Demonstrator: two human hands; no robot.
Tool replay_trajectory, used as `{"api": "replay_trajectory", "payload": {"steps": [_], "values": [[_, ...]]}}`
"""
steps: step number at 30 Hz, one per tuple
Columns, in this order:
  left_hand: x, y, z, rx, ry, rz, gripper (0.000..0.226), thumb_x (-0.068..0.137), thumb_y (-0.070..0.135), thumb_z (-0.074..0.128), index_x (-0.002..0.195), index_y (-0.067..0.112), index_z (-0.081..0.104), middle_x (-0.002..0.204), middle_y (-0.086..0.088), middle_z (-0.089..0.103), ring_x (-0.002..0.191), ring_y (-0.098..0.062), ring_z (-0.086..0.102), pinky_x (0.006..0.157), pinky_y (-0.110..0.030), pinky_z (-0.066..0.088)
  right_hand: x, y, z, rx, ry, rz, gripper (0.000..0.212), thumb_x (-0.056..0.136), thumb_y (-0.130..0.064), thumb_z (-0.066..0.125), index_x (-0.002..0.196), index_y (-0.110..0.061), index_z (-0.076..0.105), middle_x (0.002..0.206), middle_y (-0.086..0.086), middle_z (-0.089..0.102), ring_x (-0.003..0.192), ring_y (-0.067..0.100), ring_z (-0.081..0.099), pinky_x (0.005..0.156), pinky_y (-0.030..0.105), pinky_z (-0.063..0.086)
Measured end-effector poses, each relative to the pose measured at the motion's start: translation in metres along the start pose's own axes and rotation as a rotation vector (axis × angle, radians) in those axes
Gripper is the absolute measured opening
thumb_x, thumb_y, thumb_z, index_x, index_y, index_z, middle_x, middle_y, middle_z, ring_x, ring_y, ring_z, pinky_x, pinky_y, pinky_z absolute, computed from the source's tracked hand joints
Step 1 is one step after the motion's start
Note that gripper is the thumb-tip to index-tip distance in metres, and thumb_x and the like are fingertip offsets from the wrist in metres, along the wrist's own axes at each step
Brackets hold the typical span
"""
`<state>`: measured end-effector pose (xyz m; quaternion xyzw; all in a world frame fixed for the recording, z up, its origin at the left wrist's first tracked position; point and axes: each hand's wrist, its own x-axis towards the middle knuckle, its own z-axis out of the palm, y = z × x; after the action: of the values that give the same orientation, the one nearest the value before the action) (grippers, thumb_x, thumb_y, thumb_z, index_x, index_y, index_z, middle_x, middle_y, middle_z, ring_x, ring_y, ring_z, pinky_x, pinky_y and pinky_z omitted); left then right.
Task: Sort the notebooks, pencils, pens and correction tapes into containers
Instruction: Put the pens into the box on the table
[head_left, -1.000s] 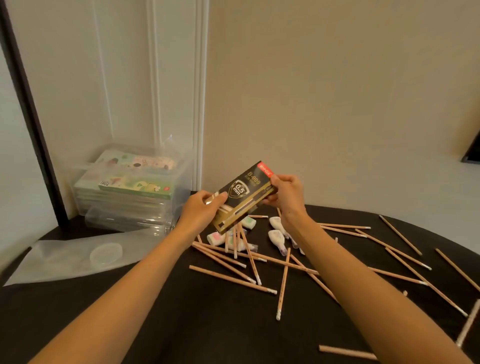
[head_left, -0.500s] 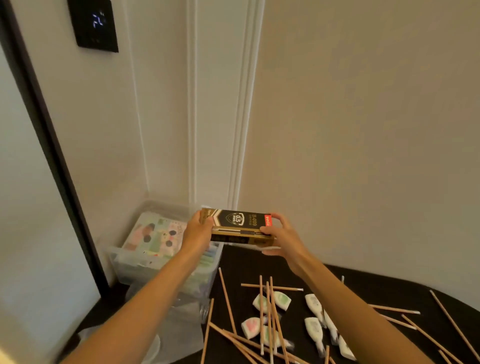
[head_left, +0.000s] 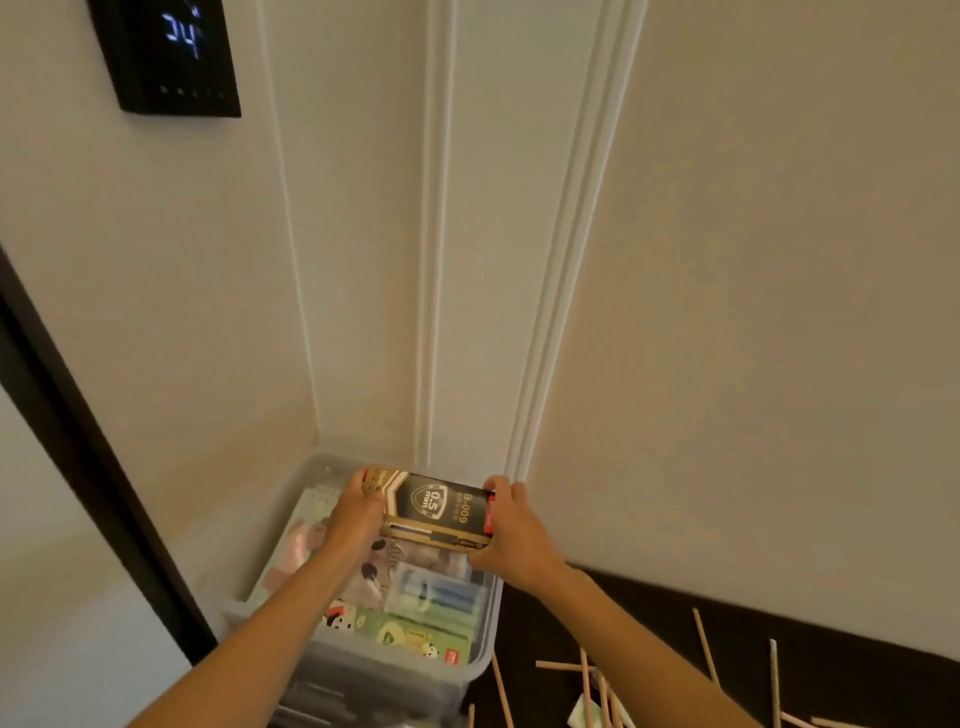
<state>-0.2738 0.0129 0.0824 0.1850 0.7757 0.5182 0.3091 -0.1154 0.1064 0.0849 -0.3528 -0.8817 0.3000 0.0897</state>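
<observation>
Under pen box (head_left: 436, 506), notebks (head_left: 405, 631) partly hidden

Pen box (head_left: 441, 506): one. Clear container (head_left: 395, 675): one. Pencils (head_left: 706, 647): at least six. Wall display (head_left: 171, 52): one.

Wall panel (head_left: 166, 52): black, mounted upper left, lit digits read 24 | Wall (head_left: 779, 260): cream, plain | Moulding strips (head_left: 436, 260): two white vertical ribs near the corner | Frame (head_left: 78, 415): dark, slanting along the left edge | Table (head_left: 857, 649): dark top, lower right, against the wall
</observation>
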Motion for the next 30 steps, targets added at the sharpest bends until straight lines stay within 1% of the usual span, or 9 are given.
{"api": "replay_trajectory", "payload": {"steps": [5, 10, 12, 15, 19, 21, 24, 27, 30], "values": [[0.017, -0.023, 0.006, 0.094, 0.043, 0.034, 0.027, 0.096, 0.007, 0.040, 0.118, 0.013, 0.055, 0.109, -0.013, 0.059, 0.078, -0.020, 0.060, 0.047, -0.023, 0.047, 0.008, 0.013, 0.020, -0.351, -0.009, -0.073, 0.066, 0.073, -0.039, 0.071, 0.123, -0.013, 0.037, 0.124, 0.003, 0.040, 0.113, 0.020, 0.036, 0.101, 0.033, 0.031], [0.009, -0.034, 0.009, 0.163, 0.042, 0.057, 0.014, 0.093, 0.001, 0.045, 0.101, 0.013, 0.048, 0.098, -0.011, 0.061, 0.074, -0.022, 0.059, 0.049, -0.023, 0.042, 0.006, 0.018, 0.027, -0.446, -0.013, -0.080, 0.065, 0.077, -0.034, 0.069, 0.129, -0.016, 0.035, 0.130, 0.005, 0.035, 0.119, 0.023, 0.034, 0.107, 0.039, 0.026], [0.008, -0.037, 0.007, 0.146, 0.029, 0.054, 0.018, 0.092, -0.002, 0.047, 0.100, 0.014, 0.048, 0.099, -0.011, 0.061, 0.079, -0.025, 0.061, 0.055, -0.027, 0.048, 0.004, 0.017, 0.031, -0.476, -0.016, -0.069, 0.068, 0.078, -0.033, 0.069, 0.133, -0.015, 0.031, 0.132, 0.007, 0.034, 0.122, 0.025, 0.033, 0.110, 0.043, 0.022], [0.007, -0.036, 0.000, 0.072, 0.008, 0.023, 0.024, 0.091, -0.002, 0.047, 0.103, 0.018, 0.051, 0.103, -0.008, 0.062, 0.092, -0.027, 0.063, 0.077, -0.043, 0.055, 0.004, 0.015, 0.035, -0.519, 0.015, -0.083, 0.070, 0.080, -0.036, 0.066, 0.136, -0.015, 0.029, 0.133, 0.008, 0.036, 0.123, 0.028, 0.035, 0.113, 0.046, 0.016], [0.007, -0.027, -0.016, -0.118, 0.100, 0.066, 0.028, 0.092, 0.002, 0.048, 0.112, 0.021, 0.052, 0.103, -0.006, 0.062, 0.080, -0.016, 0.060, 0.072, -0.038, 0.054, 0.015, -0.010, 0.034, -0.480, 0.114, -0.180, 0.071, 0.079, -0.046, 0.065, 0.134, -0.013, 0.034, 0.126, 0.008, 0.041, 0.114, 0.028, 0.040, 0.109, 0.041, 0.025], [0.012, -0.026, -0.028, -0.082, 0.172, 0.089, 0.025, 0.094, 0.010, 0.048, 0.116, 0.021, 0.052, 0.105, -0.008, 0.062, 0.075, -0.015, 0.057, 0.072, -0.039, 0.052, 0.025, -0.029, 0.044, -0.436, 0.112, -0.221, 0.071, 0.078, -0.045, 0.067, 0.132, -0.011, 0.036, 0.122, 0.009, 0.043, 0.108, 0.027, 0.042, 0.102, 0.039, 0.034], [0.022, -0.035, -0.050, 0.003, 0.238, 0.047, 0.035, 0.092, 0.007, 0.048, 0.126, 0.016, 0.050, 0.115, -0.011, 0.057, 0.095, -0.027, 0.060, 0.067, -0.036, 0.055, 0.033, -0.047, 0.071, -0.341, 0.064, -0.224, 0.071, 0.077, -0.042, 0.070, 0.130, -0.011, 0.036, 0.124, 0.009, 0.042, 0.107, 0.024, 0.040, 0.094, 0.033, 0.039], [0.032, -0.047, -0.069, 0.128, 0.238, 0.025, 0.034, 0.089, 0.005, 0.052, 0.121, 0.014, 0.053, 0.115, -0.012, 0.057, 0.105, -0.030, 0.056, 0.084, -0.051, 0.052, 0.037, -0.054, 0.096, -0.260, 0.034, -0.177, 0.067, 0.077, -0.033, 0.071, 0.129, -0.013, 0.034, 0.127, 0.007, 0.040, 0.110, 0.021, 0.038, 0.095, 0.032, 0.040], [0.036, -0.054, -0.072, 0.281, 0.201, 0.074, 0.036, 0.087, 0.007, 0.052, 0.123, 0.015, 0.053, 0.124, -0.011, 0.054, 0.122, -0.030, 0.043, 0.101, -0.051, 0.040, 0.037, -0.053, 0.111, -0.220, 0.000, -0.087, 0.069, 0.076, -0.033, 0.073, 0.129, -0.015, 0.032, 0.129, 0.004, 0.037, 0.113, 0.020, 0.036, 0.092, 0.036, 0.043]]}}
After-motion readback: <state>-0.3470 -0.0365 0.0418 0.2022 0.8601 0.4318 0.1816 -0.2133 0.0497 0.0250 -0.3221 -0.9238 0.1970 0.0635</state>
